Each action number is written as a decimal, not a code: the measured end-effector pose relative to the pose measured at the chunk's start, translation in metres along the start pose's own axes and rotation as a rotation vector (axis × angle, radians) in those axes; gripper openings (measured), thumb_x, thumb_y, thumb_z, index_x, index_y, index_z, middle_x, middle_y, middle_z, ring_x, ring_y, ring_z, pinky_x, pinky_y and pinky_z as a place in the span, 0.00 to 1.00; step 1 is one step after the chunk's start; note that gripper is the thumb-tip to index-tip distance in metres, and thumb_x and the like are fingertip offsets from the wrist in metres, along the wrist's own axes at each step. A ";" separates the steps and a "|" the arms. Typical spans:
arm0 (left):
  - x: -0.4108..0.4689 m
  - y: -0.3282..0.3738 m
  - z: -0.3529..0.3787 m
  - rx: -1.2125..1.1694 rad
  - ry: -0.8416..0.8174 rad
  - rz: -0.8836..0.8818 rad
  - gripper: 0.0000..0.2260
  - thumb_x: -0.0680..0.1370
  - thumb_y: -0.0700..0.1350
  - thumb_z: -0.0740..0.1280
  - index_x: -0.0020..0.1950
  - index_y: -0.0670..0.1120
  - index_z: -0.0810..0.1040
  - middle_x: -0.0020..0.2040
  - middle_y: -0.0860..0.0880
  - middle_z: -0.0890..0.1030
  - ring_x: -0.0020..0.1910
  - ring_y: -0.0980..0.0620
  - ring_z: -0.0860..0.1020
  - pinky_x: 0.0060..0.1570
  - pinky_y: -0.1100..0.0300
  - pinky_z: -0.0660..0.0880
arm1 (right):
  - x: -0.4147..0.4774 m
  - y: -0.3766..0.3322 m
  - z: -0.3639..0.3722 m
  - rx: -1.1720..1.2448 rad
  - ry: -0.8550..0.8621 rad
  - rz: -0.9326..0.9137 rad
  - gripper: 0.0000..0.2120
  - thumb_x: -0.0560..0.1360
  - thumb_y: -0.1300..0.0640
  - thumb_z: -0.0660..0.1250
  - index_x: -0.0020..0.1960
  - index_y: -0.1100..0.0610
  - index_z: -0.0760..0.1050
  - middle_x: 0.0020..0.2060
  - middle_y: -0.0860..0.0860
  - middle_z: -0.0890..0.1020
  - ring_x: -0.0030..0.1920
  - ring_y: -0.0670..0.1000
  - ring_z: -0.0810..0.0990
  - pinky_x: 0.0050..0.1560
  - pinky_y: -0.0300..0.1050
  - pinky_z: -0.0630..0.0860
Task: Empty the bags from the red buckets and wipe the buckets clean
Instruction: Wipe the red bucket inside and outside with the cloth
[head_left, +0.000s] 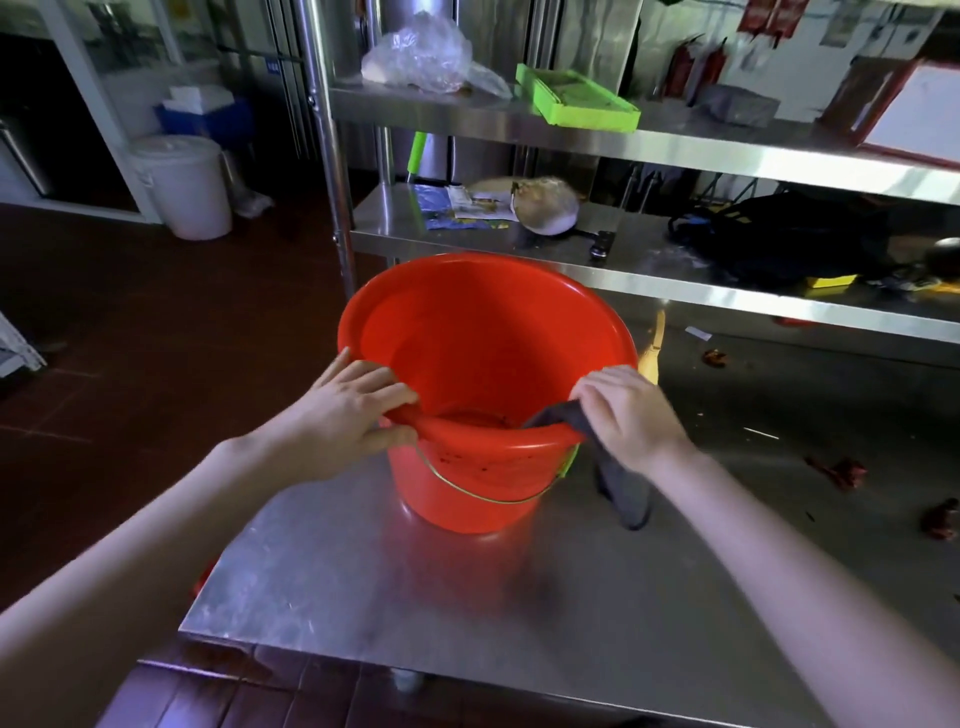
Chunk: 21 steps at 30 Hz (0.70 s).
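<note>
- I see a commercial kitchen with a dark red tiled floor (130, 322) and a steel table (467, 597) whose near-left corner falls away to open floor.
- The red bucket (483, 364) stands upright on the table, near its left edge, mouth open toward me; dark specks lie on its bottom and on the near outer wall.
- Its wire handle (483, 493) hangs down against the near side.
- My left hand (348, 410) grips the near-left rim, fingers curled inside, thumb outside.
- My right hand (628, 410) pinches a grey cloth (623, 488) against the near-right rim; the cloth's tail hangs outside to the table.
- Bare table lies in front of the bucket.
- Right of the bucket, red scraps (841, 470) lie scattered, well apart from it.
- Behind the bucket, the lower shelf (675, 291) edge passes close to the far rim.
- A white lidded bucket (182, 187) stands on the floor, far left.
</note>
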<state>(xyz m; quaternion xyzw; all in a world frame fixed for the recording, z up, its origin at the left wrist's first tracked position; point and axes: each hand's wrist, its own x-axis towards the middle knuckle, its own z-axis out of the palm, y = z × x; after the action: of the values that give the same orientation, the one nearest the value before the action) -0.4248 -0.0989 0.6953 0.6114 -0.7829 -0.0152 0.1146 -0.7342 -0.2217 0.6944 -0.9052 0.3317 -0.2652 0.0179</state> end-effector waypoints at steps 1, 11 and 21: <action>0.002 0.006 0.003 -0.030 0.013 0.006 0.35 0.75 0.72 0.45 0.64 0.51 0.76 0.56 0.54 0.76 0.65 0.49 0.69 0.74 0.45 0.48 | 0.006 0.013 -0.006 -0.005 -0.041 0.029 0.18 0.80 0.60 0.54 0.42 0.62 0.80 0.39 0.54 0.83 0.44 0.56 0.80 0.54 0.53 0.74; 0.006 0.065 0.037 0.092 0.322 0.002 0.19 0.78 0.59 0.57 0.49 0.47 0.81 0.40 0.52 0.76 0.43 0.45 0.74 0.53 0.49 0.65 | -0.012 -0.086 0.044 -0.134 0.291 0.258 0.18 0.78 0.56 0.53 0.34 0.56 0.74 0.30 0.52 0.78 0.34 0.57 0.76 0.39 0.51 0.73; -0.003 0.069 0.040 -0.027 0.285 0.080 0.19 0.79 0.59 0.56 0.57 0.49 0.79 0.45 0.56 0.75 0.46 0.51 0.71 0.56 0.51 0.64 | 0.002 0.021 -0.014 -0.074 -0.076 0.109 0.16 0.80 0.62 0.55 0.43 0.63 0.80 0.44 0.55 0.83 0.49 0.57 0.79 0.60 0.52 0.72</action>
<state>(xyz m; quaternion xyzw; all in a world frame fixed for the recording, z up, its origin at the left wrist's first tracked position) -0.4976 -0.0834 0.6677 0.5742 -0.7820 0.0658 0.2332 -0.7520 -0.2374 0.7032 -0.8952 0.3894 -0.2166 0.0114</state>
